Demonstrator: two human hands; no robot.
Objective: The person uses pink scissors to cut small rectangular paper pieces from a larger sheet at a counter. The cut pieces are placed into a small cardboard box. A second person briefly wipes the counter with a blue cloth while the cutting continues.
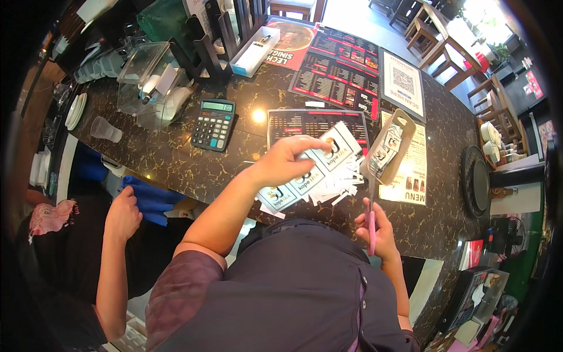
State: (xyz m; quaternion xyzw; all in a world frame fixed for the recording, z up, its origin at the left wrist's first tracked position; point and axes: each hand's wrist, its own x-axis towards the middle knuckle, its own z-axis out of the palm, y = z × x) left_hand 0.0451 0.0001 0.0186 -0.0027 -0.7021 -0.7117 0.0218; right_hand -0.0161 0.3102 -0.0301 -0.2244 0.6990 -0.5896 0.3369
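My left hand (288,160) pinches a strip of printed paper labels (308,174) that bear a logo, with thumb and fingers near its upper part. In my right hand (378,229) are scissors with pink handles (372,233), their blades pointing up past the strip's right side. White paper offcuts (336,189) lie heaped beneath the strip. A clear plastic container (407,127) with several cut labels (387,147) inside stands just beyond the scissors' blades. Behind the strip, a dark laminated menu (281,125) is partly covered.
A calculator (213,124), a plastic cup (105,130) and a clear bin (154,97) stand on the marble-patterned counter (176,171) at left. More menus (338,66) lie farther back. Black round trays (476,181) are at right. Another person's hand (124,213) holds blue cloth at left.
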